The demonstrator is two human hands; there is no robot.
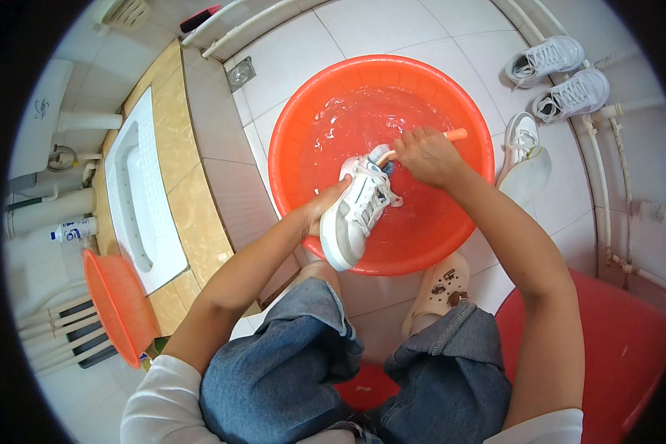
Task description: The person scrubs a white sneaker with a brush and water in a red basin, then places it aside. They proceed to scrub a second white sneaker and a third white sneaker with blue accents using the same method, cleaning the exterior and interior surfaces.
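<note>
A white and grey lace-up sneaker [355, 211] is held over the near side of an orange-red plastic basin [288, 116] with water in it. My left hand [327, 202] grips the shoe from its left side, toe toward me. My right hand [426, 155] is closed around the orange handle of a brush [456, 134]. The brush's other end reaches the shoe's opening, where blue-grey material shows; its head is mostly hidden. The sneaker's loose laces hang on its right side.
Two white sneakers [573, 93] lean by wall pipes at upper right. Another white shoe [521, 139] and a pale insole [527, 175] lie right of the basin. A squat toilet [139, 194] on a tiled step and a smaller orange basin [116, 311] are at left.
</note>
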